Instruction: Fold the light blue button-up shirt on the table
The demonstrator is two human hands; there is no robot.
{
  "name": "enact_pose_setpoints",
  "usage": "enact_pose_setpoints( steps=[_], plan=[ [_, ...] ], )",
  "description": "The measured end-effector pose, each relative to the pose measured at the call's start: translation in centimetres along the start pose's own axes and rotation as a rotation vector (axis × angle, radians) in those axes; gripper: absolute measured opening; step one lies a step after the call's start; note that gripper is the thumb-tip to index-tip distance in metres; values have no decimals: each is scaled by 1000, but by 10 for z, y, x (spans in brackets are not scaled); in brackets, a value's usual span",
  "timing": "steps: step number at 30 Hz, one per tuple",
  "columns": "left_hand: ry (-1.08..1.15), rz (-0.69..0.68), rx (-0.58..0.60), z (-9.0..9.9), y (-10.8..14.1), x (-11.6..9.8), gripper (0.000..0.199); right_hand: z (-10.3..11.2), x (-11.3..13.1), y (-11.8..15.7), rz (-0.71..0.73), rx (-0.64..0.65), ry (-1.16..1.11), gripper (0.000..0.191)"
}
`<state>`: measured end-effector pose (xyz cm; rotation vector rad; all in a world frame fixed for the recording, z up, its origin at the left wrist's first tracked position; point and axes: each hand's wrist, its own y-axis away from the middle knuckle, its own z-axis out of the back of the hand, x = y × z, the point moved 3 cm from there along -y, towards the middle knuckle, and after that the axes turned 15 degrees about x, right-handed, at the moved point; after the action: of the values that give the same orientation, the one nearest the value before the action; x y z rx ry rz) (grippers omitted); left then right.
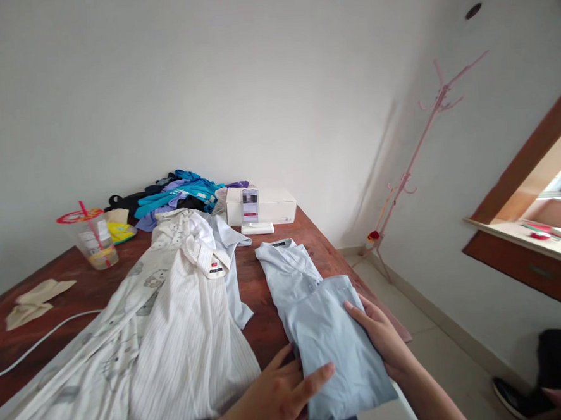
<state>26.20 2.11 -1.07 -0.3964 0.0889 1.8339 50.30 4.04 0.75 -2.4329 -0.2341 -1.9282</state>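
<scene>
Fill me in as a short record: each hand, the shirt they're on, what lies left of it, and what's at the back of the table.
left hand: at the near left of the light blue shirt, one finger over it
right hand: at its right edge, thumb on top
state: partly folded, collar at the far end
left of it: striped white shirt, printed pale garment
back: heap of clothes, white box, upright phone before the box
far left: clear cup with red straw

My head-worn camera faces forward and down. The reddish-brown wooden table (265, 318) is near, the plain white wall (272, 77) beyond.
</scene>
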Motion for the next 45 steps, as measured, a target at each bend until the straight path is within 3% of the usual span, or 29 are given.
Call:
enact_pose_setpoints(
  steps=[3,9,12,14,16,19,21,24,27,31,36,41,45],
  plan=[
    [62,-21,11,-9,0,5,103,5,1,-11,19,-16,86,47],
    [-46,16,36,-19,0,4,77,23,-7,-30,147,-129,684,35],
    [-78,6,11,-21,2,0,72,28,-11,-34,157,-143,799,32],
    [-86,8,-41,-19,6,-2,66,29,-12,-34,144,-150,837,31],
    [-102,78,-170,-13,10,-2,57,28,-12,-33,123,-158,873,28],
    [-164,256,-294,0,15,4,65,26,-12,-30,99,-193,934,24],
    [-212,272,-178,7,12,7,78,24,-12,-29,107,-216,972,26],
    [-247,158,93,12,2,8,96,21,-12,-28,123,-223,1014,30],
    [-267,160,220,15,-8,13,104,20,-11,-27,90,-217,1072,35],
    [-240,277,244,14,-20,28,107,22,-11,-23,67,-262,1187,37],
    [-152,318,252,10,-25,37,100,28,-17,-20,118,-267,1263,45],
    [-184,320,194,11,-27,28,102,31,-20,-21,245,-167,1348,47],
    [-260,198,217,10,-34,17,101,29,-16,-22,343,-100,1375,59]
  ],
)
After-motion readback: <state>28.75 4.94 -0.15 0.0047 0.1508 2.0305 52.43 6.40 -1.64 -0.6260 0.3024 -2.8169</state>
